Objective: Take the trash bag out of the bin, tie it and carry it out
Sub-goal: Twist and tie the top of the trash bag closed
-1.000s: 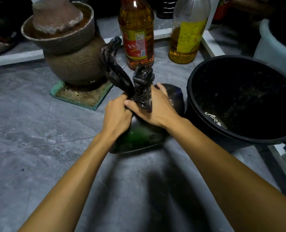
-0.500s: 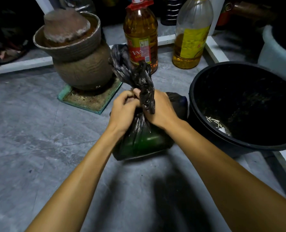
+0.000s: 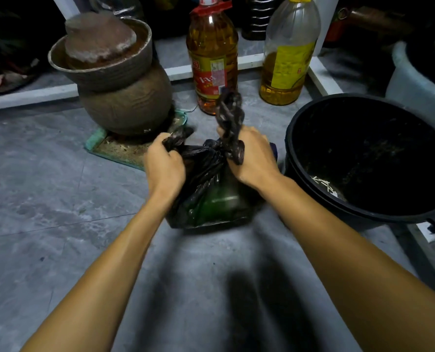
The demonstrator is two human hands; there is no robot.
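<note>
On the grey floor [image 3: 59, 199], between the clay jar [image 3: 125, 105] toward the far left and the emptied black bin [image 3: 364, 158] at the right edge, our trash bag [image 3: 211, 194] sits just beside the bin. Our left hand [image 3: 164, 168] is clenched on one twisted tail of the bag's neck and our right hand [image 3: 256, 158] on the other, which stands up in front of the oil bottle [image 3: 212, 59]. The film looks thin, soft and slippery, and the load small but probably dense, so we judge it best held at the knotted neck, not the stretchy sides.

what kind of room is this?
Probably a home kitchen or pantry corner, at floor level: two large cooking oil bottles and a lidded clay jar stand on grey floor tiles, beside a black bin.
</note>
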